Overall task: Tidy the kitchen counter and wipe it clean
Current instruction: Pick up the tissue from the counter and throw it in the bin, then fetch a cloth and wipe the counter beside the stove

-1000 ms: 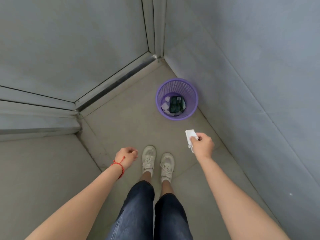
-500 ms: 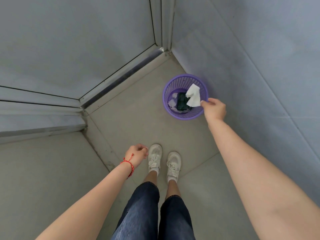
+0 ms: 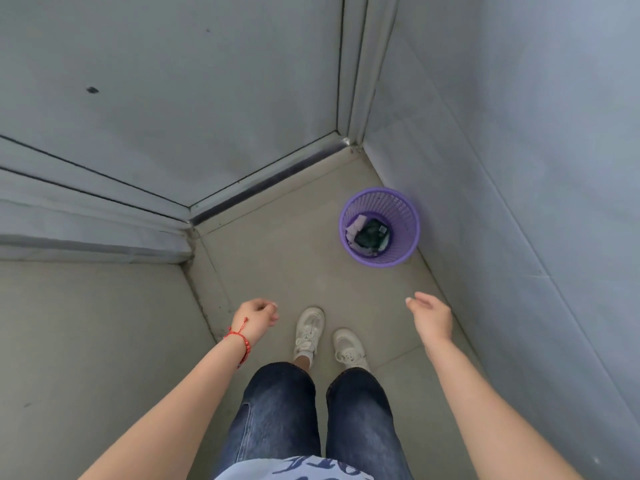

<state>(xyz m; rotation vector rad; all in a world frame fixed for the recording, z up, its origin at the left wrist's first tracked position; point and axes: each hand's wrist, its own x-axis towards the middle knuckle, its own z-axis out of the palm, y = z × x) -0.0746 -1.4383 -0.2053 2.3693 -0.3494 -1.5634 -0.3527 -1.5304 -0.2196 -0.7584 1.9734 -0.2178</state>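
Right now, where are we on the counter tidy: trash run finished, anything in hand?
Done, by the look of it: crumpled white paper and a dark green wrapper lie inside the purple mesh wastebasket in the floor corner. In hand: nothing. The right hand is open and apart from the basket; the left hand hangs loosely curled and holds nothing. Left: the counter is out of view, so wiping can't be judged.

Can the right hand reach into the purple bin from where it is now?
Probably yes. The right hand is open, holds nothing, and only bare floor lies between it and the purple bin, whose top is uncovered. The person would likely need to bend down.
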